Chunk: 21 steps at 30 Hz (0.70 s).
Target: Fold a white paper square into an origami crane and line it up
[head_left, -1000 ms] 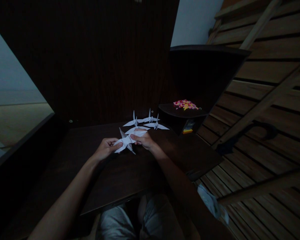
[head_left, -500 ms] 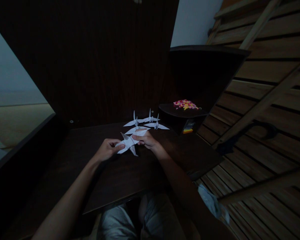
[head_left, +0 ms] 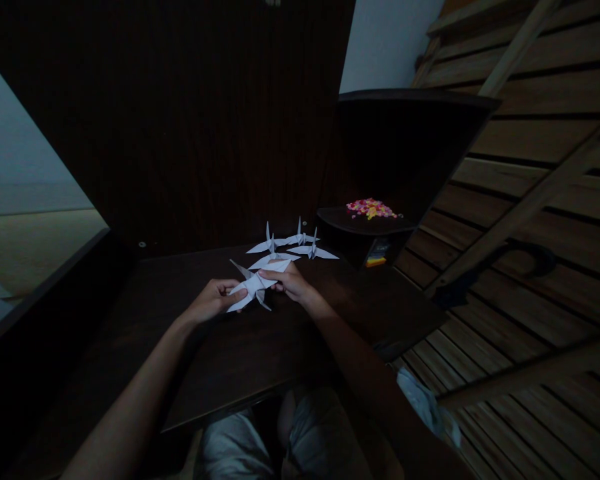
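A white origami crane (head_left: 257, 283) is held between my two hands above the desk, its wings spread and its two narrow points sticking out to either side. My left hand (head_left: 214, 299) pinches the left wing, thumb on top. On the opposite wing, my right hand (head_left: 290, 281) is closed with its thumb pressed over the paper. Just beyond, several finished white paper cranes (head_left: 314, 251) stand grouped on the dark desk (head_left: 220, 373). The held crane and my right hand overlap the nearest of these from my viewpoint.
A corner shelf (head_left: 365, 225) at the right bears a pile of small pink and yellow pieces (head_left: 371, 209). Below it is a small yellow item (head_left: 375, 262). A tall dark panel (head_left: 205, 133) rises behind the desk. Wooden slats (head_left: 530, 267) line the right side.
The held crane has shifted slightly left and turned a little, with its far point now reaching further up and left. Both hands keep their hold; the standing cranes stay put.
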Motion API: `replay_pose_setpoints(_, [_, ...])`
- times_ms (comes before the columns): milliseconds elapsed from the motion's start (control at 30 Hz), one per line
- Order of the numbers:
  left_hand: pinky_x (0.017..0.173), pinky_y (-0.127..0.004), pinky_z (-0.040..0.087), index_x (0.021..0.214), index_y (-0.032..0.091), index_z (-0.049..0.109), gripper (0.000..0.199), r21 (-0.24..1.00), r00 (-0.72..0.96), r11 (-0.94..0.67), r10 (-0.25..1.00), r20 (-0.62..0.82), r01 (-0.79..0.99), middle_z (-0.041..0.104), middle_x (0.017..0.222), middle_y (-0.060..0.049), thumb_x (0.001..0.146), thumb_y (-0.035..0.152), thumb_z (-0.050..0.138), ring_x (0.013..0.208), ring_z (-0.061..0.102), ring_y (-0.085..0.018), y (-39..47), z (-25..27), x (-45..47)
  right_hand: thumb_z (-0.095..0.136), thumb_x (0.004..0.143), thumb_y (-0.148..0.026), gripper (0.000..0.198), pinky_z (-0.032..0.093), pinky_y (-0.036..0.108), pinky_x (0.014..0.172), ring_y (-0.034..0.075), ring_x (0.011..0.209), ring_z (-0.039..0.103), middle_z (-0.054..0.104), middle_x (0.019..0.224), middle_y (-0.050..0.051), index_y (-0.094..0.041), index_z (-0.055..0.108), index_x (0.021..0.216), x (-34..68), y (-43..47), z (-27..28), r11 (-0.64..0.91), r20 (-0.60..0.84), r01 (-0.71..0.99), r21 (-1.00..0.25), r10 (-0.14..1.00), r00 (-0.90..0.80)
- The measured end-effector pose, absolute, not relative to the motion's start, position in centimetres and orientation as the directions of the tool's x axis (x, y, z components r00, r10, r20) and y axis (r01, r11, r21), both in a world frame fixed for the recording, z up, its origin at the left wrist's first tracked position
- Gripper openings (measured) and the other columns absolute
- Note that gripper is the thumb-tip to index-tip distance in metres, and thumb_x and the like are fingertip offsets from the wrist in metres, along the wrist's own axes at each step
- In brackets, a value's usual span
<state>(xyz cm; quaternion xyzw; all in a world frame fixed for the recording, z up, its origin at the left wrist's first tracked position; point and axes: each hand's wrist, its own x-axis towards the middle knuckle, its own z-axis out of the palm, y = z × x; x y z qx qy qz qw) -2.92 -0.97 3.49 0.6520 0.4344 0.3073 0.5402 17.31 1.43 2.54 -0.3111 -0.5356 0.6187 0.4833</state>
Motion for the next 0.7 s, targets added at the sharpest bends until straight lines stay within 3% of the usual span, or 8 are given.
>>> replay_pose_setpoints(133, [0.048,-0.021,0.038,0.076,0.013,0.068,0.034,0.986,0.412,0.108,0.898,-0.152,0.128,0.064,0.062,-0.002,0.065,0.045,0.074,0.052,0.054,-0.011,-0.99,3.26,-2.75,0.074,0.062,-0.035,0.027,0.016,0.014,0.031,0.002,0.036,0.036,0.05,0.049,-0.007,-0.015,0.055,0.067,16.92,1.64,2.38,-0.039,0.048,-0.295,-0.955,0.958,-0.284])
replay_pose_setpoints(300, [0.047,-0.021,0.04,0.066,0.012,0.067,0.031,0.978,0.413,0.191,0.886,-0.209,0.083,0.063,0.055,-0.003,0.063,0.042,0.075,0.047,0.054,-0.011,-0.99,3.18,-2.62,0.075,0.06,-0.036,0.03,0.017,0.015,0.032,0.002,0.036,0.035,0.048,0.048,-0.007,-0.016,0.054,0.065,16.57,1.97,2.07,-0.129,-0.053,-0.326,-0.937,0.972,-0.23])
replay_pose_setpoints(533, [0.04,-0.021,0.036,0.064,0.011,0.067,0.032,0.966,0.43,0.242,0.866,-0.256,0.088,0.059,0.046,-0.002,0.063,0.042,0.075,0.04,0.05,-0.01,-1.46,3.62,-2.13,0.069,0.068,-0.045,0.033,0.02,0.017,0.032,0.004,0.035,0.039,0.05,0.045,-0.005,-0.015,0.056,0.061,16.82,2.16,1.97,-0.066,-0.039,-0.206,-0.976,0.991,-0.131])
replay_pose_setpoints(700, [0.045,-0.02,0.039,0.072,0.011,0.068,0.031,0.973,0.433,0.227,0.874,-0.219,0.034,0.062,0.055,-0.002,0.06,0.037,0.079,0.046,0.052,-0.01,-1.32,3.33,-1.87,0.069,0.066,-0.048,0.035,0.016,0.016,0.031,0.003,0.033,0.034,0.05,0.048,-0.006,-0.015,0.059,0.067,16.99,2.22,2.08,-0.024,-0.003,-0.256,-0.966,0.997,-0.082])
